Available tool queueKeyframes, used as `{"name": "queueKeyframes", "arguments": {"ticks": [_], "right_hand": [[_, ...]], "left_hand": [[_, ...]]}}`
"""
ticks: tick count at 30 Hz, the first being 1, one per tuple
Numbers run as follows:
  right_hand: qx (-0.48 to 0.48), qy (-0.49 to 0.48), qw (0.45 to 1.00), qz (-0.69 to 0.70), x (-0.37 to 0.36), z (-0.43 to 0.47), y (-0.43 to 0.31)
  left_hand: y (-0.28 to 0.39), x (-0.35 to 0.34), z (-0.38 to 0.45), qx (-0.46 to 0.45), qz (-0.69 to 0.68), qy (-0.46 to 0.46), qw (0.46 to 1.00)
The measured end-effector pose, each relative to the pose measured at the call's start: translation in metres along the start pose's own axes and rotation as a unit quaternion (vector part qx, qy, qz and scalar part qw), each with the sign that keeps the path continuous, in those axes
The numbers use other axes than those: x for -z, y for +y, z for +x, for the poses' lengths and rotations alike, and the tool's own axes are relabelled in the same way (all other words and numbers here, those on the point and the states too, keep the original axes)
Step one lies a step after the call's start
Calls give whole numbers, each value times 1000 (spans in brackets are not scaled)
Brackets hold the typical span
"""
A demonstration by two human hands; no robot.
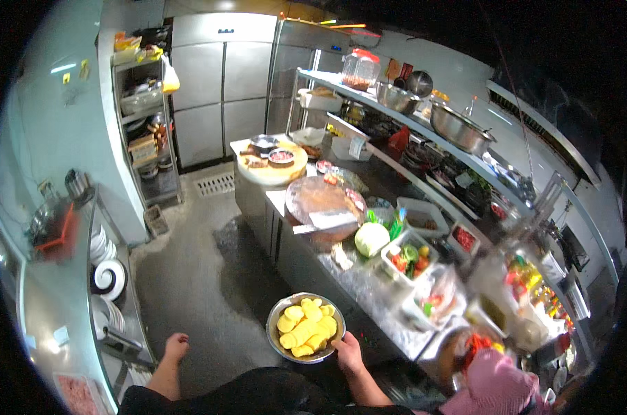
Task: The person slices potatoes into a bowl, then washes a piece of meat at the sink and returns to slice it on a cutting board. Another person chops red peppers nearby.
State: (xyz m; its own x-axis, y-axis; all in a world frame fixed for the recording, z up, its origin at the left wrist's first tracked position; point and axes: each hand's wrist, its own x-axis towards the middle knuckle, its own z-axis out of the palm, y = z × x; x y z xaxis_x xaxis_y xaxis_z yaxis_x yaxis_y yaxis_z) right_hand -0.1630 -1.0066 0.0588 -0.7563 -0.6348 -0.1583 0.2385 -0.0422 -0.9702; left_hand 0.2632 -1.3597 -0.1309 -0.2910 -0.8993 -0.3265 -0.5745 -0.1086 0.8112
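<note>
My right hand (349,351) grips the rim of a round metal bowl (273,346) at the lower middle of the view. Yellow slices (308,328), which look like potato, are heaped in the bowl. Over the floor to the left hangs my left hand (177,346), with its fingers curled and nothing visible in it. To the right of the bowl runs a steel counter (363,282). On it a cleaver (331,220) lies on a round wooden chopping block (313,194), beside a green cabbage (372,239) and a plastic tub of cut vegetables (409,258).
At the lower right a co-worker in a pink cap (500,381) stands close to the counter. A lighter chopping block (272,168) sits at the counter's far end. Left are a steel table (54,311) and stacked plates (103,246); steel refrigerators (222,83) stand behind a floor drain (215,185).
</note>
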Motion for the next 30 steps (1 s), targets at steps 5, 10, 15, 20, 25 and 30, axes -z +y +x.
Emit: {"name": "queueKeyframes", "arguments": {"ticks": [5, 10, 15, 20, 25, 30], "right_hand": [[-54, 17, 998, 40, -3, 113, -54], [-48, 76, 996, -7, 0, 206, -78], [-40, 131, 990, 17, -10, 292, -87], [-16, 220, 975, 38, -51, 363, -109], [47, 258, 959, 103, -101, 422, -134], [66, 304, 945, 106, -131, 453, -136]], "left_hand": [[61, -72, 39, 42, 166, -226, 959], [43, -82, 98, 200, 37, -258, 945], [15, -47, 187, 257, -280, -295, 877], [54, -2, 328, 49, 275, -342, 897], [161, 5, 498, 104, 164, -224, 955], [309, -38, 618, 22, 109, -220, 969]]}}
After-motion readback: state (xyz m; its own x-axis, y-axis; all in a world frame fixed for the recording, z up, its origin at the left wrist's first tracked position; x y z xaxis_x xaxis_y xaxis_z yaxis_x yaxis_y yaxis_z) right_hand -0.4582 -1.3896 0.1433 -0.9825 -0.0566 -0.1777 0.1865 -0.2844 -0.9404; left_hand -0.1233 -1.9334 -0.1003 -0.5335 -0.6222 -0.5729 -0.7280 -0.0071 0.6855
